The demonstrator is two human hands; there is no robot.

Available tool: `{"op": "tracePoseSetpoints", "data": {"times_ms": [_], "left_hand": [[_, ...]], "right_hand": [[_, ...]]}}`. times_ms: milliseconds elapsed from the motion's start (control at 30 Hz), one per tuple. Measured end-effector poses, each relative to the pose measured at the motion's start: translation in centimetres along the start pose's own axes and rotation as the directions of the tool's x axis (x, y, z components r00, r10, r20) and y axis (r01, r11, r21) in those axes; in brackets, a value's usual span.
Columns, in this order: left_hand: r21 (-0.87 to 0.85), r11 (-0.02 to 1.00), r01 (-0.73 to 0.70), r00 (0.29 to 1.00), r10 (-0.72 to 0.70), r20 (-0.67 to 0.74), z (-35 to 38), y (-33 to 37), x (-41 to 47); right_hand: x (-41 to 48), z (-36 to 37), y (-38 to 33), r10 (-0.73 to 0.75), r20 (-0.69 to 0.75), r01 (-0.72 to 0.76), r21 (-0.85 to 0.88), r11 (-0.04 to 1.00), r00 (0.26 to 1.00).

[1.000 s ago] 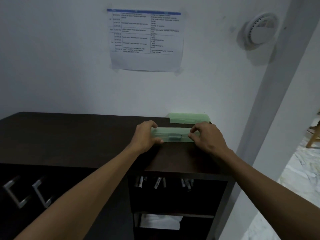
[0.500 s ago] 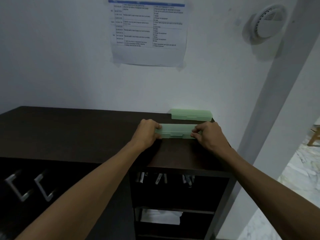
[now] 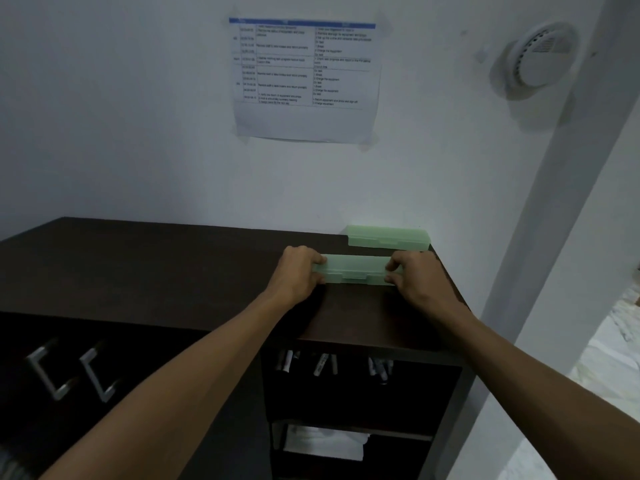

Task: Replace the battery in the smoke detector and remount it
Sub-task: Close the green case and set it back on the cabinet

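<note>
Pale green translucent plastic is what my fingers are closing on: a long, flat rectangular case (image 3: 356,270) lying on the dark brown wooden cabinet top (image 3: 156,265), a little right of the frame's centre. My left hand (image 3: 299,271) is gripping the case's left end, fingers curled over the top and thumb pressed against the front edge. My right hand (image 3: 420,277) is pinching the right end in the same way, fingers above and thumb below. The case's lid is lying shut, with a small latch tab showing on the front edge between my hands.

A second pale green plastic case (image 3: 388,238) of the same shape is resting just behind it, against the white wall (image 3: 138,116) and close to the cabinet's right back corner; the two cases are near each other, but I cannot tell if they are touching.

The round white smoke detector (image 3: 540,58) is sitting mounted on the wall in the upper right of the frame, well apart from my hands. A printed paper sheet with a blue-headed table (image 3: 304,81) is hanging taped at the top centre.

Two metal drawer handles (image 3: 74,374) are showing at the lower left. Under the cabinet top, in the lower centre, an open shelf (image 3: 360,427) is holding several markers (image 3: 322,363) and something white folded below.
</note>
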State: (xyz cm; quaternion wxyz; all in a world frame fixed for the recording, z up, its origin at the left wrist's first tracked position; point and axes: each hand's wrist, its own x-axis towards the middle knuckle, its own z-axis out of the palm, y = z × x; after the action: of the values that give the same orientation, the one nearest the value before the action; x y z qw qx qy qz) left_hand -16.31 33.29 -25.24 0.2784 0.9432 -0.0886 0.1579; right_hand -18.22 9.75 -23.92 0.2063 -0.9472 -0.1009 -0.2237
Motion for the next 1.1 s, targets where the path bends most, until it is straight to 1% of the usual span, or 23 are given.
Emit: {"op": "tracePoseSetpoints", "data": {"times_ms": [233,400,600,700,800,933,1100], "left_hand": [[0.061,0.998,-0.019,0.995,0.024,-0.096,-2.2,-2.6,0.9],[0.081,0.997,-0.013,0.991,0.024,-0.130,-3.9,-5.8,3.4],[0.082,0.996,-0.034,0.995,0.041,-0.088,-4.2,-9.6,7.1],[0.068,0.997,-0.040,0.998,0.044,-0.053,-3.7,-10.5,8.6],[0.070,0.995,-0.065,0.997,0.068,-0.039,-3.1,-10.9,9.7],[0.082,0.994,-0.074,0.996,0.077,-0.039,-2.4,-11.3,10.9],[0.120,0.989,-0.087,0.996,0.090,-0.024,-2.0,-11.1,12.3]], "right_hand": [[2.3,1.9,-3.2,-0.078,-0.017,0.079,0.048,0.996,0.997],[5.7,4.7,-5.7,-0.100,-0.033,0.100,-0.004,0.995,0.994],[8.8,7.9,-7.4,-0.106,-0.024,0.103,-0.092,0.990,0.994],[9.9,9.0,-7.6,-0.098,0.002,0.097,-0.167,0.981,0.995],[10.6,9.5,-7.6,-0.091,0.027,0.095,-0.245,0.965,0.996],[11.5,10.3,-7.3,-0.088,0.013,0.087,-0.331,0.940,0.996],[12.2,10.5,-7.3,-0.095,0.037,0.102,-0.366,0.925,0.995]]}}
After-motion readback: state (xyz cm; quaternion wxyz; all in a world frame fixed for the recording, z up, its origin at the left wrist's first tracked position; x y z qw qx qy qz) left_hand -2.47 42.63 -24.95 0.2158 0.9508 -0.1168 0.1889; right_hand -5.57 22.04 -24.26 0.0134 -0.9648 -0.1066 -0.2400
